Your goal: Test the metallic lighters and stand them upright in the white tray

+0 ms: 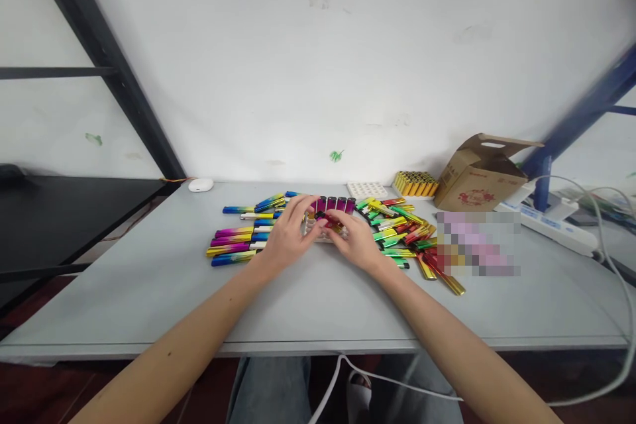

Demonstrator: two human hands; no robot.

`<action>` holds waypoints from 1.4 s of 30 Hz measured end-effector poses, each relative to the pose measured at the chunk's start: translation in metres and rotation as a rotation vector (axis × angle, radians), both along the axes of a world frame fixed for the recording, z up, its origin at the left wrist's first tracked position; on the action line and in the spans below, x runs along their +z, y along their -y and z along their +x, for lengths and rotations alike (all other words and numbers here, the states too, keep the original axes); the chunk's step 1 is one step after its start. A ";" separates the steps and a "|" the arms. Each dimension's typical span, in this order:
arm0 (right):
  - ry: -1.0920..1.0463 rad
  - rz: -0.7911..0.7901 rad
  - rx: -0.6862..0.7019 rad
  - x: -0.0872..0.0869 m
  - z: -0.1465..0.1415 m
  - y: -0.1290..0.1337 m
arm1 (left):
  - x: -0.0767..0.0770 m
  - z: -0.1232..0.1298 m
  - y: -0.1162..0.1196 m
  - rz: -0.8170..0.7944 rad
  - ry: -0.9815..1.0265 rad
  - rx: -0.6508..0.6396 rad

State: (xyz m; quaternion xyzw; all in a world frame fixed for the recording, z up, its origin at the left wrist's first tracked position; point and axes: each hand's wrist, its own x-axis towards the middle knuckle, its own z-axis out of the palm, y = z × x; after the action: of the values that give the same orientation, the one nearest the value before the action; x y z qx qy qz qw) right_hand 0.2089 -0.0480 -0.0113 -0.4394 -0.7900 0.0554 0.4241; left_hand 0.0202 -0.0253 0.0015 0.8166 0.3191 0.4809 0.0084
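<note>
A white tray with holes sits in the middle of the table, partly hidden by my hands. Several purple lighters with dark tops stand upright in a row at its far side. Over the tray, my right hand pinches a reddish lighter with a black top, held tilted. The fingers of my left hand are closed around that lighter's black end, thumb below and index above. Left of the hands lie blue, yellow and magenta lighters; right of them is a loose pile of green, red and gold lighters.
At the back stand an unfilled white tray, a tray packed with gold lighters and an open cardboard box. A power strip with cables lies at right. A white earbud case rests at back left. Part of the right is pixelated.
</note>
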 end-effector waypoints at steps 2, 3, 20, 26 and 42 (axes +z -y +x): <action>-0.093 -0.058 -0.037 0.000 0.002 -0.001 | 0.004 -0.004 -0.003 -0.043 -0.031 0.017; -0.145 -0.081 -0.061 0.001 0.003 -0.001 | 0.006 -0.007 -0.006 -0.059 -0.080 -0.001; -1.147 -0.606 0.271 0.022 0.007 -0.009 | 0.000 0.007 0.007 -0.233 -0.758 -0.219; -1.244 -0.763 0.285 0.020 0.013 -0.013 | -0.002 0.006 0.000 -0.251 -0.719 -0.267; -1.227 -0.825 0.462 0.035 -0.010 -0.035 | -0.002 -0.022 -0.031 -0.113 -0.351 0.137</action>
State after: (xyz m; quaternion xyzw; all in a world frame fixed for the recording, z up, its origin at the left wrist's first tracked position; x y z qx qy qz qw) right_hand 0.1984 -0.0135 0.0234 -0.2763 -0.4006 0.6659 0.5654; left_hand -0.0017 0.0054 -0.0004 0.8627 0.3967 0.3118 -0.0343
